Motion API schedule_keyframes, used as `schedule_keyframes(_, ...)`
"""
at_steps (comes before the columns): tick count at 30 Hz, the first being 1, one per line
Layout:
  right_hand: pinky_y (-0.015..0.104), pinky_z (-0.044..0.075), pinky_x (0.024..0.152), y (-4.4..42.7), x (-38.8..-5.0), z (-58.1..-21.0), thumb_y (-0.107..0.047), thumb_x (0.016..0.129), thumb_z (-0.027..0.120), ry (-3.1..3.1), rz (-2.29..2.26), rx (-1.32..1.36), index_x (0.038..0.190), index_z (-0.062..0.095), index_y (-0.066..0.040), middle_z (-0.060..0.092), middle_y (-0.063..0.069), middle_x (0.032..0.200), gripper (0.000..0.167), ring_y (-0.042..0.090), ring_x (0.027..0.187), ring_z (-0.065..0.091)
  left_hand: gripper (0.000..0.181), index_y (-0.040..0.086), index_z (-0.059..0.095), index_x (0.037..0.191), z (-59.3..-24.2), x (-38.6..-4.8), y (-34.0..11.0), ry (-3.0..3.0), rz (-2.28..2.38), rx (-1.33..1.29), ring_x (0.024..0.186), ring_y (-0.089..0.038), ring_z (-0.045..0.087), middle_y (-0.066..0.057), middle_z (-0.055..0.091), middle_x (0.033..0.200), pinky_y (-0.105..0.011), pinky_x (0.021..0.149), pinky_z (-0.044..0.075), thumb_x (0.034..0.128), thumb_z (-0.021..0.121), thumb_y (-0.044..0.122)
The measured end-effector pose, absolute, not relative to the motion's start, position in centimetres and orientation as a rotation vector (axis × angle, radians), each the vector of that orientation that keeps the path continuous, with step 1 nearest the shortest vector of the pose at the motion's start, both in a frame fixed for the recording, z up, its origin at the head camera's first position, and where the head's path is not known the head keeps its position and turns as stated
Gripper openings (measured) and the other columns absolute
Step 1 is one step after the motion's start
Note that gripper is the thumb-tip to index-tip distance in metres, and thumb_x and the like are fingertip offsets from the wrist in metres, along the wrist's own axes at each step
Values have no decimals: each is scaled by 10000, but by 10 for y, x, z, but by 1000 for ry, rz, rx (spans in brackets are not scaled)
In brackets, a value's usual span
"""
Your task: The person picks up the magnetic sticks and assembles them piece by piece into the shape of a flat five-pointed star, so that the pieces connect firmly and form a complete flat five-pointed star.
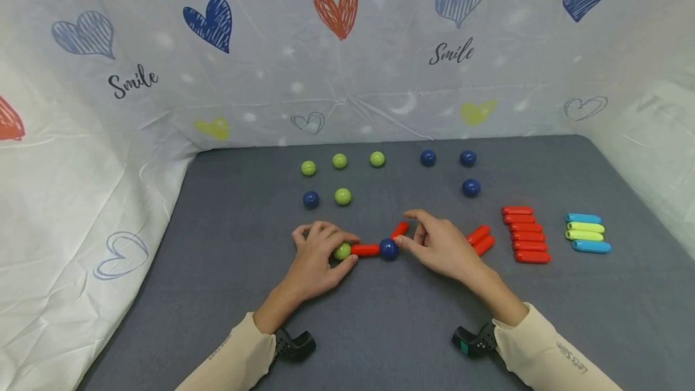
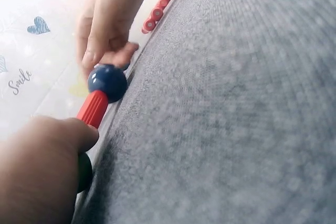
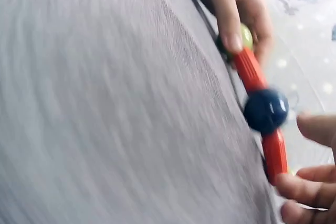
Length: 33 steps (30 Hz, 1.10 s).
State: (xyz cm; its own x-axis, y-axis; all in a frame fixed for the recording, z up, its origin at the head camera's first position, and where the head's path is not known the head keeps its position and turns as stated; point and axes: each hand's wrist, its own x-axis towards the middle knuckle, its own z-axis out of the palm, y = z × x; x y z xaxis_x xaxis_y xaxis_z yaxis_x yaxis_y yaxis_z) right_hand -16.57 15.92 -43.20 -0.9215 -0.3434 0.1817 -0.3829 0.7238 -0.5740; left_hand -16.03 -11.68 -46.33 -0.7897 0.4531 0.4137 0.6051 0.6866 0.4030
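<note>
My left hand [image 1: 317, 261] grips a green ball [image 1: 342, 251], fingers behind it and thumb in front, at the left end of a red rod [image 1: 365, 250]. That rod's right end meets a blue ball [image 1: 388, 249]. From the blue ball a second red rod [image 1: 399, 230] slants up and right, seen also in the right wrist view [image 3: 274, 153]. My right hand [image 1: 445, 249] is spread around this rod, thumb near the blue ball; in the right wrist view a fingertip touches the rod's far end.
Behind the hands lie green balls [image 1: 377, 158] and blue balls [image 1: 471, 187]. Two red rods [image 1: 478, 235] sit beside my right hand. Farther right are a column of red rods [image 1: 526, 236] and a group of blue and yellow-green rods [image 1: 584, 227]. A printed cloth [image 1: 347, 77] hangs behind the table.
</note>
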Motion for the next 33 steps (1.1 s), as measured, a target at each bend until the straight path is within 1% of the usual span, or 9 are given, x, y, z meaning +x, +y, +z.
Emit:
schedule_keyframes(3,295,418,757,149,-162,-438,-408,926,742,-2867,1034,600,1390,583,-46,667,-23,924,609,94,746,537,249,252,733,1128,-464,-160,-115,-2611,-738,-849,1076,-209,540,55,703,1073,-623,1042,199,898,772,338)
schedule_keyframes(5,335,370,822,144,-160,-442,-398,914,756,-2830,1040,595,1396,582,-48,664,6,999,621,122,827,527,271,260,730,1136,-464,-159,-114,-2605,-711,-883,1071,-189,549,63,706,1074,-614,1043,210,891,779,365)
schedule_keyframes(8,354,328,824,140,-159,-450,-322,904,777,-2746,1083,534,1381,597,-53,676,39,1028,577,163,859,530,356,277,724,1192,-463,-158,-113,-2591,-673,-977,1080,-161,560,79,713,1090,-619,1052,218,873,785,423)
schedule_keyframes(11,349,297,806,141,-160,-455,-217,904,774,-2664,1160,489,1362,612,-51,705,77,1058,514,193,865,533,461,293,689,1299,-461,-156,-114,-2597,-672,-1087,1127,-138,561,102,717,1151,-616,1064,217,876,776,452)
schedule_keyframes(13,350,290,804,142,-161,-457,-168,907,761,-2626,1198,478,1348,623,-44,724,105,1095,479,209,879,542,492,298,660,1353,-460,-155,-114,-2610,-697,-1146,1180,-135,560,117,717,1198,-602,1072,221,893,764,439)
schedule_keyframes(16,355,282,813,143,-162,-458,-157,918,739,-2614,1227,468,1339,635,-49,730,119,1137,447,218,911,550,487,287,647,1376,-459,-154,-115,-2619,-760,-1205,1254,-149,555,120,715,1249,-570,1065,235,910,763,365)
schedule_keyframes(20,366,256,813,142,-162,-459,-222,928,739,-2636,1218,442,1328,648,-51,718,98,1097,445,204,912,522,471,283,650,1378,-458,-152,-113,-2624,-832,-1266,1306,-168,541,133,705,1285,-534,1053,249,921,762,308)
schedule_keyframes(24,370,235,794,140,-162,-460,-286,920,751,-2657,1172,414,1316,661,-45,680,74,1001,473,182,871,464,499,294,639,1391,-458,-151,-109,-2639,-875,-1332,1339,-159,515,169,684,1320,-487,1048,257,914,769,359)
schedule_keyframes(33,366,226,780,140,-162,-461,-265,924,743,-2652,1159,439,1305,675,-79,670,38,973,429,156,850,447,547,321,642,1383,-460,-148,-106,-2642,-901,-1346,1344,-127,497,206,676,1315,-442,1043,274,871,791,442)
